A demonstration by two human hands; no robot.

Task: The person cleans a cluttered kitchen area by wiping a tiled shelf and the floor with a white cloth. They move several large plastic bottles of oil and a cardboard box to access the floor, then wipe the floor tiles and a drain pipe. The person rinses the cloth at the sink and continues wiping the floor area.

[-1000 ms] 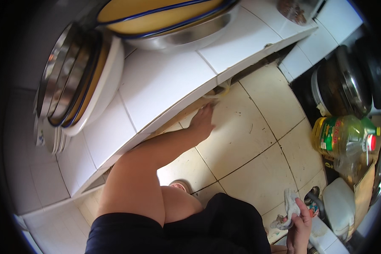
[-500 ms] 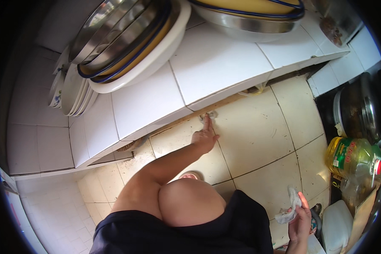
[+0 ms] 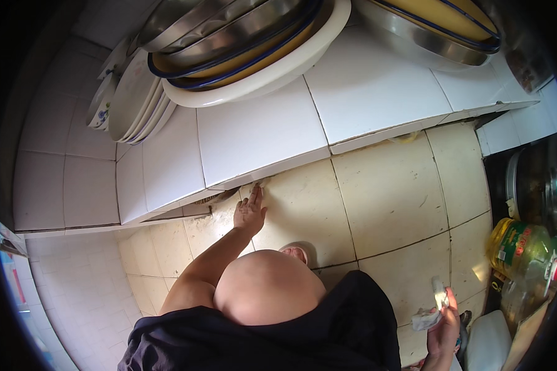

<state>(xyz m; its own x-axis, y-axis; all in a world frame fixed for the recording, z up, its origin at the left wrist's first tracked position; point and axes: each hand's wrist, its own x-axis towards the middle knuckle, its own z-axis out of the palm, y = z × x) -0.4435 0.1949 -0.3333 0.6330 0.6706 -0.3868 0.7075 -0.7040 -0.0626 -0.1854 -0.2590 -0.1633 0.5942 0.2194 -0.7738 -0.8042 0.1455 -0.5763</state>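
My left hand (image 3: 249, 213) reaches down to the tiled floor, its fingers stretched forward along the foot of the white counter. Under its fingertips it presses a small crumpled greyish-white tissue (image 3: 260, 184), mostly covered by the fingers. Off to the right, my right hand (image 3: 443, 331) is raised above the floor, away from the counter. Its fingers are closed on a crumpled white tissue (image 3: 426, 319), one end of which sticks up in the light.
On the tiled counter (image 3: 260, 142) stand stacked metal and enamel basins, a white basin (image 3: 254, 93) and tilted plates (image 3: 136, 102). A yellow oil bottle (image 3: 513, 247), a pot and a whitish plastic container (image 3: 487, 340) line the right side. My foot (image 3: 296, 252) and bare knee are below.
My left hand has slid left along the counter's foot with the tissue under its fingers. My right hand still holds its tissue. The view has shifted, so the basins appear farther right.
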